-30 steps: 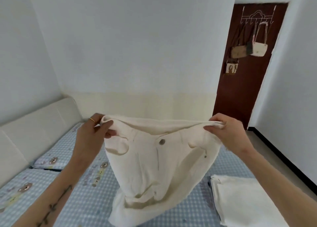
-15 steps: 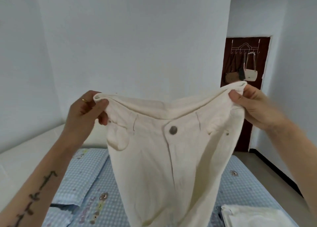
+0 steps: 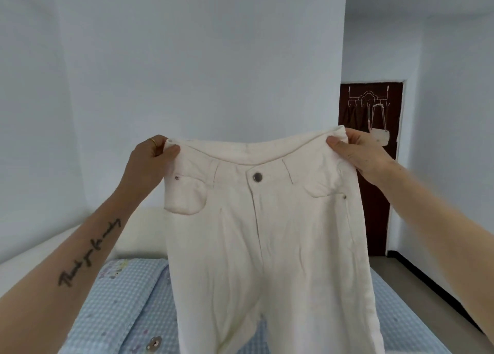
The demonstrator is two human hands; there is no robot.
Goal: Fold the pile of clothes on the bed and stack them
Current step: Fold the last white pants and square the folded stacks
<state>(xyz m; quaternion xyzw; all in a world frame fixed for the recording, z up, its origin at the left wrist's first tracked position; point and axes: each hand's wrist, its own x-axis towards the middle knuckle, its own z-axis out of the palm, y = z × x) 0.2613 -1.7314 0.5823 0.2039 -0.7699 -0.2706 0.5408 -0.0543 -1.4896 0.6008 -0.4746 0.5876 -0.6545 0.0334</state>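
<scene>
- Left hand [image 3: 149,161] and right hand [image 3: 358,153] each pinch a waistband corner of the cream trousers [image 3: 267,246], which we're holding up over the bed [image 3: 120,300].
- Looks like thick, floppy cotton, not slippery, so we'd say the waistband corners are the best hold.

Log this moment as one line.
phase: shaking out | item: cream trousers, unfolded, button front facing camera | left hand: pinches waistband corner | right hand: pinches opposite corner | below: checked bed

We look from our single head-worn camera, facing forward toward the pale wall [image 3: 203,67], with cream cotton trousers [image 3: 267,241] held close.
</scene>
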